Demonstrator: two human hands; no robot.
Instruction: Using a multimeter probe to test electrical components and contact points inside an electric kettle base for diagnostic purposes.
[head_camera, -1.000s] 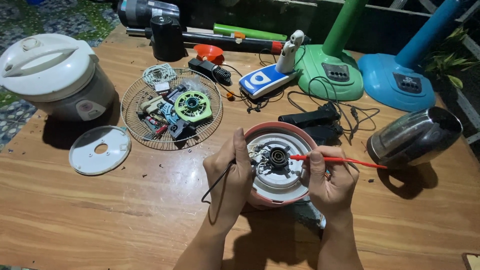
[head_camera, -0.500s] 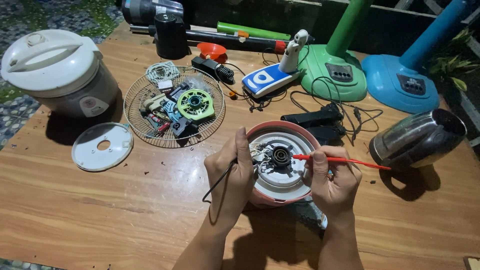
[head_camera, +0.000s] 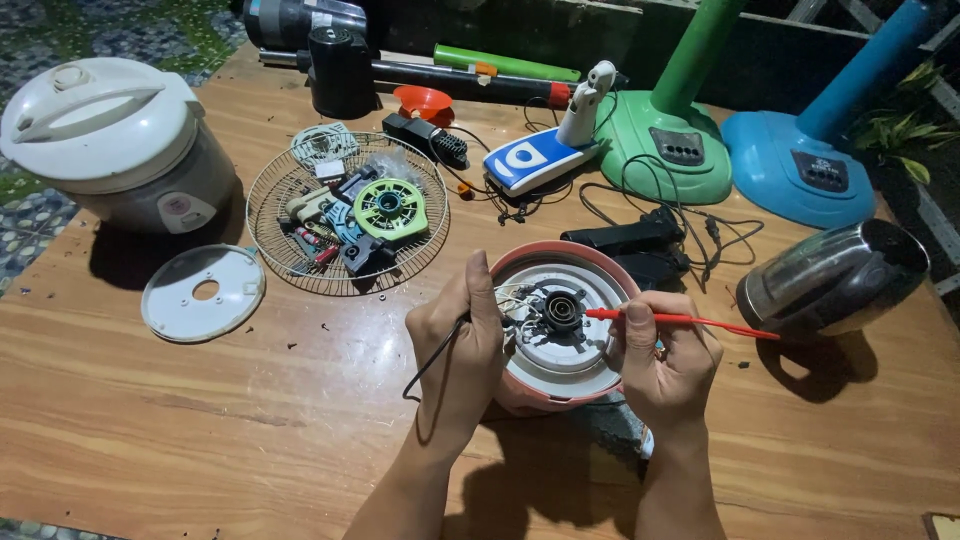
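On the wooden counter (head_camera: 200, 420), near its middle, the pink kettle base (head_camera: 556, 340) sits upside down. Left hand (head_camera: 455, 345) curls around its rim and black wire (head_camera: 432, 362); right hand (head_camera: 665, 360) pinches a thin red probe (head_camera: 680, 320). It looks light, its plastic stiff, its small wires easy to break; the rim is the safest hold.

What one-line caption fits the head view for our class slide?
Left hand steadies an upturned pink round appliance base on a wooden table while right hand holds a thin red probe at its centre.

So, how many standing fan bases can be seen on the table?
2. The green fan base stands at the far edge, right of the middle; the blue fan base stands just right of it. Both reach past the frame top.
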